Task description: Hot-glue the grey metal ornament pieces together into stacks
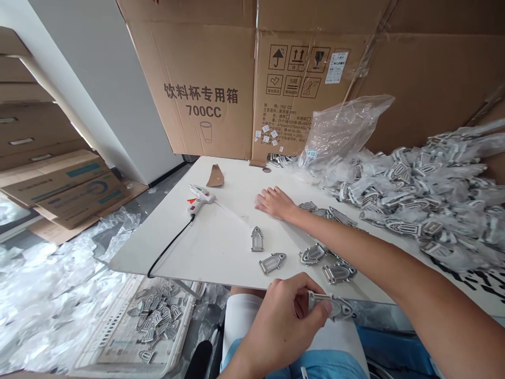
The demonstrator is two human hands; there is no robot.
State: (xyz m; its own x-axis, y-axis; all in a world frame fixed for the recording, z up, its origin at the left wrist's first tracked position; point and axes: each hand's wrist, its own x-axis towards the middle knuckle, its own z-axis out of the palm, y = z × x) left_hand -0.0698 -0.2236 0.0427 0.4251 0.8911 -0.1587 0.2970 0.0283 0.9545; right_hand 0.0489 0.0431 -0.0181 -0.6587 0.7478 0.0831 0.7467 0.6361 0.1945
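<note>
My left hand (pixel 290 316), near the table's front edge, pinches a small silver arch-shaped metal frame (pixel 340 308) between thumb and fingers. My right hand (pixel 276 202) lies palm down on the white table (pixel 232 247), its fingers stretched out. Two similar frames lie between my hands, one upright-pointing frame (pixel 257 239) and one slanted frame (pixel 272 263). Several more loose frames (pixel 338 272) sit under and beside my right forearm. A white hot glue gun (pixel 200 199) with an orange trigger rests on the left part of the table, a clear glue stick trailing from its back.
Many bagged frames (pixel 410 184) are heaped on the right. Large cardboard boxes (pixel 213 52) stand behind the table, near a clear plastic bag (pixel 343 131). A white basket (pixel 173 347) with frames stands lower left, beside plastic wrap (pixel 47 310). The black cord (pixel 169 247) crosses the table's edge.
</note>
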